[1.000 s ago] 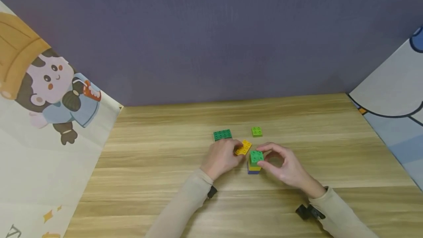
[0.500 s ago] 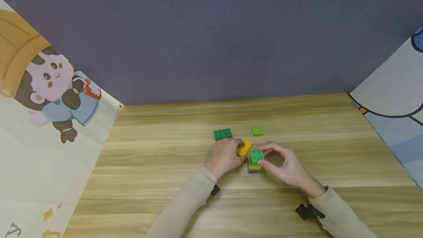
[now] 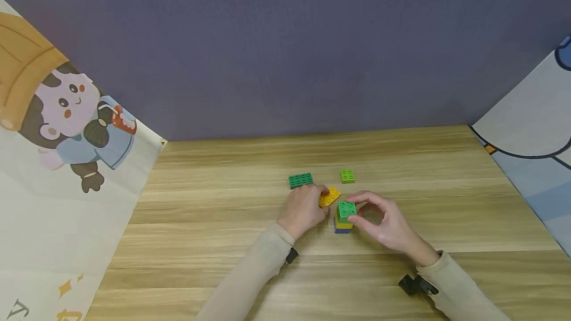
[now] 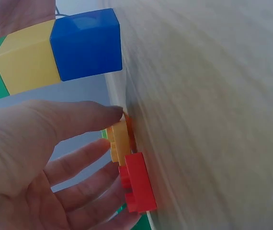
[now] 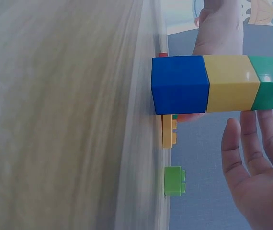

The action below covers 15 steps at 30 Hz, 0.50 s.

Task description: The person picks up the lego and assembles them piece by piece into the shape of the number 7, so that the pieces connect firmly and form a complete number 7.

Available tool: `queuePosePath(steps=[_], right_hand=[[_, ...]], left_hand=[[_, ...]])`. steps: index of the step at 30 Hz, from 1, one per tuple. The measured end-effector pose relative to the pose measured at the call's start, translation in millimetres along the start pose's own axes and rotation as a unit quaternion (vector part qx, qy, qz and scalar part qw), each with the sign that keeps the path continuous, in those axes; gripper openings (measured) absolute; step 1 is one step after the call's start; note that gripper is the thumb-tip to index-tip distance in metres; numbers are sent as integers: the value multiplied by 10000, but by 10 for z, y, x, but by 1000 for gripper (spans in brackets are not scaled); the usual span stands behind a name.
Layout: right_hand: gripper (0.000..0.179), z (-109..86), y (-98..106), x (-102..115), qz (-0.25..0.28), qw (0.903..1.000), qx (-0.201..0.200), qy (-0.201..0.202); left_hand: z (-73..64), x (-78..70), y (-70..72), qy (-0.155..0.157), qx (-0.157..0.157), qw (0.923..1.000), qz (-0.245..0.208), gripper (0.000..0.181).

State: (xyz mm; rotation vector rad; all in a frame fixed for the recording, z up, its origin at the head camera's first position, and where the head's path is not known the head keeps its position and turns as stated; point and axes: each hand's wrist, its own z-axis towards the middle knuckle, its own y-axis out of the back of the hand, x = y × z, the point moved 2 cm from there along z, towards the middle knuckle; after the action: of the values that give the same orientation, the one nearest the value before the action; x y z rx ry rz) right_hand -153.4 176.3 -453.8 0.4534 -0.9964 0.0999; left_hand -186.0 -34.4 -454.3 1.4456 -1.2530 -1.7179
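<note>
A blue-yellow-green brick stack stands upright on the counter, its green top pinched in my right hand, while my left hand grips an orange-yellow brick nearby, with a red brick, dark green brick and lime brick near it.

a wood-grain tabletop lies under the left hand and right hand, a dark purplish backdrop beyond them. well left of both, a white panel bears a cartoon figure; well right, a blue-and-white panel.
</note>
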Motion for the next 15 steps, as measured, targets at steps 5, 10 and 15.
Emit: queuePosePath(steps=[5, 10, 15], right_hand=[[41, 3, 3, -10, -65, 9999, 23, -107], [41, 6, 4, -13, -82, 9999, 39, -101], [41, -2, 11, -22, -79, 9999, 29, -112]], left_hand=[[9, 66, 4, 97, 36, 9985, -530, 38], [10, 133, 32, 18, 39, 9956, -940, 36], [6, 195, 78, -65, -59, 9889, -1480, 36]])
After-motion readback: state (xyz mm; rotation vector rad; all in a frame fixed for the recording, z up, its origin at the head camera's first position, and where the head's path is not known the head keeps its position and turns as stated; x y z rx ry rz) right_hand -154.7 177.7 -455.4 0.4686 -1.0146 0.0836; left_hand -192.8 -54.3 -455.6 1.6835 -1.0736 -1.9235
